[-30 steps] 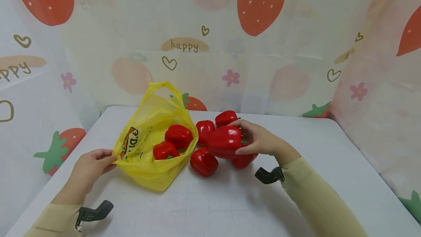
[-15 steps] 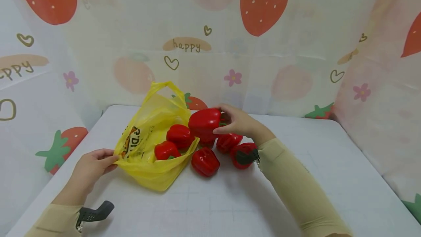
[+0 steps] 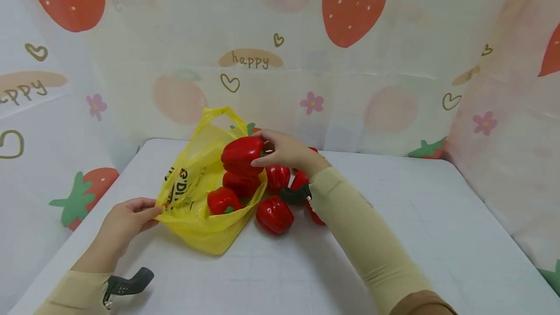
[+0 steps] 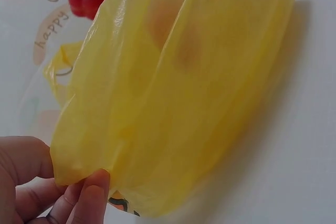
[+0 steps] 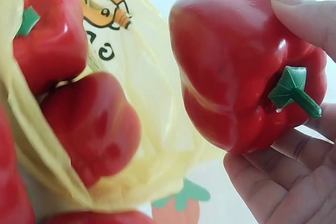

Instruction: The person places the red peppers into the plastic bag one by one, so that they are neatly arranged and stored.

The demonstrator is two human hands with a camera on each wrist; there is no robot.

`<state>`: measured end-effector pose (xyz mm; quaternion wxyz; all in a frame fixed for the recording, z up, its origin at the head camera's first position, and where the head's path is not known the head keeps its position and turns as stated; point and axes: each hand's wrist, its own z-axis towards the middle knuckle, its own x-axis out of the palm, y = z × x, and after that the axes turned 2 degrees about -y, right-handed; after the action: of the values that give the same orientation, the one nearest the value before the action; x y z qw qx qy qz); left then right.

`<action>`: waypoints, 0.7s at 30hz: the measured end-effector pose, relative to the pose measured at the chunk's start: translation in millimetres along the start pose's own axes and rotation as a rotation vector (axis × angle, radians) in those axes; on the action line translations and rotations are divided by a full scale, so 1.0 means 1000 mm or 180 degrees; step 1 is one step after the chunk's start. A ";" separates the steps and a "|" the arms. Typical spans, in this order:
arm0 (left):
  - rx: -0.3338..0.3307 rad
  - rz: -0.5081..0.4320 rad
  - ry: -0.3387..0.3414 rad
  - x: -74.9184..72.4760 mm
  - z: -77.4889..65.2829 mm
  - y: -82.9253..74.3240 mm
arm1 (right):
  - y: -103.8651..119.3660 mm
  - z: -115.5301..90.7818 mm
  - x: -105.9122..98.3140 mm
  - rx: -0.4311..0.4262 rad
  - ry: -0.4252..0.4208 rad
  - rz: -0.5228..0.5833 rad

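Right hand (image 3: 284, 152) grasps a glossy red bell pepper with a green stem (image 3: 242, 154), fingers curled round the stem end, held in the air over the mouth of the thin yellow plastic carrier bag (image 3: 197, 198). Left hand (image 3: 124, 222) pinches the bag's near-left rim between thumb and fingertips (image 4: 89, 192), keeping the mouth propped.

Bag lies toward the left-rear part of the white table (image 3: 393, 237), two red peppers in the bag (image 3: 223, 201) already. Loose red peppers on the table (image 3: 273, 215) sit just beside the bag's right side, under the right forearm.

Risks, as I judge them:
- Film is limp; mouth is held at one point only. If that pinch slips, the rim sags and the pepper lands on the film or rolls off.
- Peppers inside sit near the mouth; a dropped one could knock them out.
- Right sleeve is close over the loose pile and could nudge one rolling.

Room: front and right of the table are open. Strawberry-print cloth backdrop (image 3: 306, 62) stands close behind the bag, little clearance at the rear edge.
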<state>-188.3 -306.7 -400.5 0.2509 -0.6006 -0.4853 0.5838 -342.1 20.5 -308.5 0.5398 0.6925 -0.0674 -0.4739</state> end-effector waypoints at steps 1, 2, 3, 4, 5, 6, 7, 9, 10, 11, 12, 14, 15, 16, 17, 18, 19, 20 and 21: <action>0.0000 0.0008 0.0006 0.000 0.000 0.000 | 0.002 0.004 0.002 0.0034 0.0003 -0.0041; -0.0001 0.0019 0.0014 0.000 -0.001 0.000 | 0.004 0.007 0.005 0.0064 -0.0001 -0.0153; -0.0001 0.0031 0.0021 0.000 -0.001 0.000 | 0.007 0.010 0.008 0.0089 0.0012 -0.0233; 0.0007 0.0051 0.0023 0.000 -0.001 0.000 | 0.009 0.013 0.012 0.0079 0.0035 -0.0275; 0.0007 0.0058 0.0029 0.000 -0.001 0.000 | 0.011 0.016 0.015 0.0071 0.0066 -0.0303; 0.0021 0.0060 0.0031 -0.001 -0.001 0.000 | 0.014 0.018 0.019 0.0048 0.0100 -0.0340; 0.0031 0.0065 0.0033 -0.001 -0.001 0.001 | 0.017 0.021 0.022 0.0007 0.0141 -0.0396; 0.0049 0.0061 0.0037 -0.001 -0.001 0.001 | 0.021 0.025 0.029 -0.0119 0.0251 -0.0400; 0.0050 0.0058 0.0037 -0.001 -0.001 0.002 | 0.023 0.027 0.032 -0.0178 0.0299 -0.0408; 0.0049 0.0052 0.0039 -0.001 0.000 0.002 | 0.026 0.029 0.035 -0.0224 0.0351 -0.0426; 0.0051 0.0058 0.0040 -0.001 0.000 0.002 | 0.028 0.030 0.038 -0.0258 0.0400 -0.0440; 0.0041 0.0060 0.0052 -0.001 -0.001 0.003 | 0.032 0.032 0.044 -0.0294 0.0496 -0.0450; 0.0034 0.0064 0.0059 -0.001 -0.001 0.003 | 0.034 0.033 0.047 -0.0297 0.0539 -0.0451; 0.0028 0.0070 0.0067 -0.002 -0.001 0.003 | 0.036 0.034 0.050 -0.0289 0.0572 -0.0474; 0.0019 0.0068 0.0073 -0.002 -0.001 0.003 | 0.037 0.035 0.053 -0.0266 0.0603 -0.0501; 0.0015 0.0073 0.0077 -0.002 -0.001 0.003 | 0.039 0.035 0.057 -0.0237 0.0632 -0.0547; 0.0008 0.0071 0.0081 -0.002 -0.002 0.003 | 0.040 0.037 0.060 -0.0215 0.0668 -0.0600; 0.0000 0.0072 0.0080 -0.002 -0.002 0.004 | 0.041 0.038 0.063 -0.0193 0.0697 -0.0654; -0.0001 0.0078 0.0077 -0.002 -0.002 0.004 | 0.042 0.039 0.066 -0.0174 0.0728 -0.0700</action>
<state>-184.8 -309.6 -402.6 0.2495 -0.6135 -0.4750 0.5794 -317.0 -62.9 -311.7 0.5074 0.7302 0.0836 -0.4499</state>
